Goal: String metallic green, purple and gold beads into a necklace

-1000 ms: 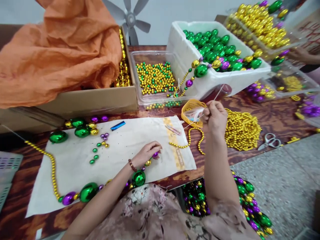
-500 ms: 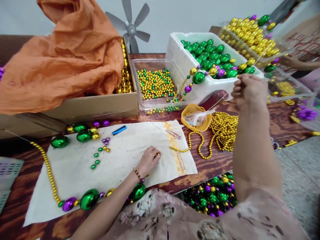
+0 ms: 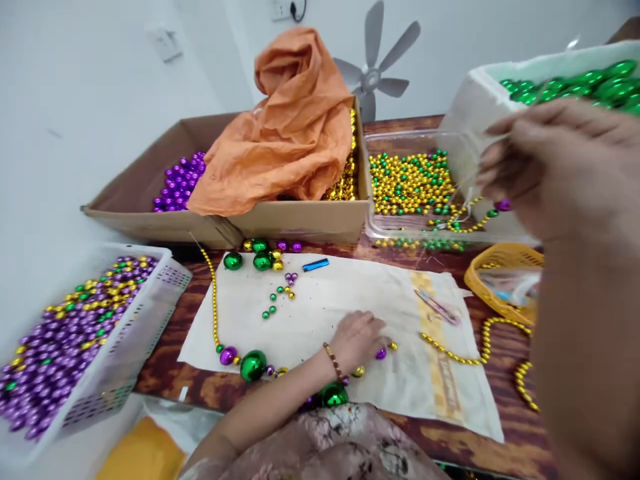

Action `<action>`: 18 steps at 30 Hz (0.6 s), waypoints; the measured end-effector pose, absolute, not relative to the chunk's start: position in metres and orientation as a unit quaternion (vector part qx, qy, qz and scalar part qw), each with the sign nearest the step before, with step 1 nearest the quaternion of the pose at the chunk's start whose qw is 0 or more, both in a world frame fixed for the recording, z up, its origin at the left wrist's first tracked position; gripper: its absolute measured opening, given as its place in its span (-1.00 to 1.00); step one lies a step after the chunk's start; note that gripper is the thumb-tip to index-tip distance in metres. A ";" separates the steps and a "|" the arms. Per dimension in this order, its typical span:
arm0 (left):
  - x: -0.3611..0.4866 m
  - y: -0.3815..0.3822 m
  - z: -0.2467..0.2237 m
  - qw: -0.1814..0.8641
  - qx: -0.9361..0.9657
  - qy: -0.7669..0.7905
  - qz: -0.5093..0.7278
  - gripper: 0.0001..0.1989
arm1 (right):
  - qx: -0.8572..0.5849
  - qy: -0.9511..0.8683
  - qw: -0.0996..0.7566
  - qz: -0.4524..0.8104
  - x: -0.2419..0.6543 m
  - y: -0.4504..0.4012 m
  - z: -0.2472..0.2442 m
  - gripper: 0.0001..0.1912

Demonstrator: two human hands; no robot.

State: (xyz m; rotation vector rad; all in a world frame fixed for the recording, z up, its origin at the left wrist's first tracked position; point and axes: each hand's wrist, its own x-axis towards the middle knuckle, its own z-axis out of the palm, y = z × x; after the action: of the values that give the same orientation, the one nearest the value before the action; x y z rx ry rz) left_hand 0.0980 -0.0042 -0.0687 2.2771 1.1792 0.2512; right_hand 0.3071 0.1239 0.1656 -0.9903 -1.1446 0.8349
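Observation:
My left hand (image 3: pixel 357 340), with a beaded bracelet (image 3: pixel 332 361) at the wrist, lies low over the white cloth (image 3: pixel 325 307). Its fingers look loosely spread, palm down, though slightly blurred. Just beside it on the cloth are a purple bead (image 3: pixel 381 353) and gold bead (image 3: pixel 393 346) of a bead strand, whose small gold beads (image 3: pixel 215 307) curve up on the left. A large green bead (image 3: pixel 253 365) sits along the same strand, partly covered by my forearm. My right hand (image 3: pixel 555 160) is raised and blurred, fingertips pinched on what looks like thin thread.
A clear bin (image 3: pixel 367 200) of small beads stands behind the cloth, beside a cardboard box (image 3: pixel 300 219) under orange fabric (image 3: pixel 295 153). At left is a white basket (image 3: pixel 173 280) of beads. A yellow basket (image 3: pixel 473 280) and white foam box (image 3: pixel 465 100) stand at right.
The view has swung left, bringing the bead basket into sight. My right hand has come closer and lower across the view. Beads by my left fingers are now uncovered.

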 end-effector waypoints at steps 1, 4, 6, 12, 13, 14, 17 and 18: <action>0.079 0.004 -0.064 0.276 0.831 0.470 0.111 -0.77 | -0.436 -0.513 0.631 0.385 0.292 0.117 0.153 -0.79; 0.005 0.037 -0.046 0.197 0.758 0.588 0.202 -0.78 | -0.446 -0.485 0.595 0.461 0.267 0.096 0.099 -0.90; -0.047 0.061 -0.036 0.097 0.696 0.672 0.234 -0.78 | -0.451 -0.465 0.574 0.501 0.260 0.081 0.058 -0.85; -0.118 0.097 -0.029 -0.017 0.631 0.770 0.091 -0.56 | -0.488 -0.423 0.526 0.553 0.244 0.034 -0.014 -0.70; -0.117 0.097 -0.031 -0.021 0.655 0.752 0.069 -0.55 | -0.493 -0.421 0.520 0.556 0.242 0.028 -0.019 -0.69; -0.115 0.096 -0.033 -0.022 0.677 0.734 0.050 -0.52 | -0.497 -0.420 0.516 0.557 0.241 0.023 -0.023 -0.69; -0.109 0.090 -0.040 -0.026 0.701 0.713 0.005 -0.49 | -0.507 -0.420 0.506 0.558 0.239 0.012 -0.030 -0.68; -0.109 0.089 -0.041 -0.028 0.701 0.712 -0.004 -0.49 | -0.510 -0.421 0.502 0.557 0.238 0.010 -0.033 -0.67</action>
State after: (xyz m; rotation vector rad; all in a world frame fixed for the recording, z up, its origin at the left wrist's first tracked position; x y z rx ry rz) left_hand -0.1092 0.0889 -0.0412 2.2438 2.2795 -0.0139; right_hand 0.2381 0.0095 -0.0331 -1.2333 -1.0169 1.3472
